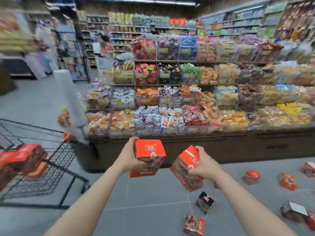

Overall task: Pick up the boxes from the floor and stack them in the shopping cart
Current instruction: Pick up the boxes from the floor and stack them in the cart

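Observation:
My left hand (130,155) grips an orange-and-brown box (150,155) held up in front of me. My right hand (203,165) grips a second, tilted orange box (185,169) beside it. The black wire shopping cart (56,160) stands at the left with orange boxes (22,159) stacked inside. Several more boxes lie on the grey floor: one orange box (194,224) near my right forearm, a dark box (204,201) above it, and further boxes (288,181) at the right.
A long snack display (187,106) with a dark wooden base (221,149) runs across the aisle ahead. A roll of plastic bags (68,99) stands at its left end near the cart. Grey tiled floor (144,193) lies between cart and scattered boxes.

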`<state>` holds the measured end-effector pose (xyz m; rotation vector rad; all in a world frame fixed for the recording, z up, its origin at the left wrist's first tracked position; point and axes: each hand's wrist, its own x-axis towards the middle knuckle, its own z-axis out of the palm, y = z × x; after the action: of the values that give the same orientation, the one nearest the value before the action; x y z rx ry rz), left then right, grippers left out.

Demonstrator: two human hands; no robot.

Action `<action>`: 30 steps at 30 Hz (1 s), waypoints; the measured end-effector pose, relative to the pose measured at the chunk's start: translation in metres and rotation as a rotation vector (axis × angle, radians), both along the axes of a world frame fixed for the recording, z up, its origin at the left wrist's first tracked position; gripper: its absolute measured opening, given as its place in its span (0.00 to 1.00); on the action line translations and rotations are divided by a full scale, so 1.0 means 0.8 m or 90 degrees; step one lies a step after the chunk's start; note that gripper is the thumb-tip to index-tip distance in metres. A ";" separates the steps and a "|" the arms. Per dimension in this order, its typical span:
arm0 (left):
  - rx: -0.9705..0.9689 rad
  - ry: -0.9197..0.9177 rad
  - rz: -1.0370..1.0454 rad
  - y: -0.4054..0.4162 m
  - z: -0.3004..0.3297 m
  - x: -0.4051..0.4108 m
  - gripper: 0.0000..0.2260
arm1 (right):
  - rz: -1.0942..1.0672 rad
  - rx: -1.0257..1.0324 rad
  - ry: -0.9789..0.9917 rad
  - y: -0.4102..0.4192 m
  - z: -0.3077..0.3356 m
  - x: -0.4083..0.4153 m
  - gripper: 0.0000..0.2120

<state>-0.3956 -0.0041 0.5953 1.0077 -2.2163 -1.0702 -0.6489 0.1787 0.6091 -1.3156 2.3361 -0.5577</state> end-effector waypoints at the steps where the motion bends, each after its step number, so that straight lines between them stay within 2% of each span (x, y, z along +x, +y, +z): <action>1: 0.007 0.002 0.024 -0.004 -0.001 0.026 0.43 | 0.019 0.003 0.002 -0.015 0.000 0.018 0.47; 8: 0.017 -0.006 0.179 -0.038 -0.021 0.264 0.44 | 0.177 0.004 -0.027 -0.138 -0.006 0.206 0.47; 15: 0.032 -0.020 0.262 -0.065 -0.032 0.463 0.41 | 0.269 -0.010 -0.034 -0.234 -0.018 0.389 0.45; 23: 0.033 -0.019 0.389 -0.111 -0.053 0.591 0.40 | 0.399 0.003 -0.035 -0.349 -0.025 0.519 0.46; 30: 0.053 -0.023 0.463 -0.210 -0.069 0.659 0.45 | 0.447 -0.036 -0.057 -0.480 -0.038 0.600 0.45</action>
<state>0.1317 -0.1720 0.5401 1.6924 -1.6008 -0.8003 -0.1689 -0.2055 0.5786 -1.9453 1.6282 -0.4337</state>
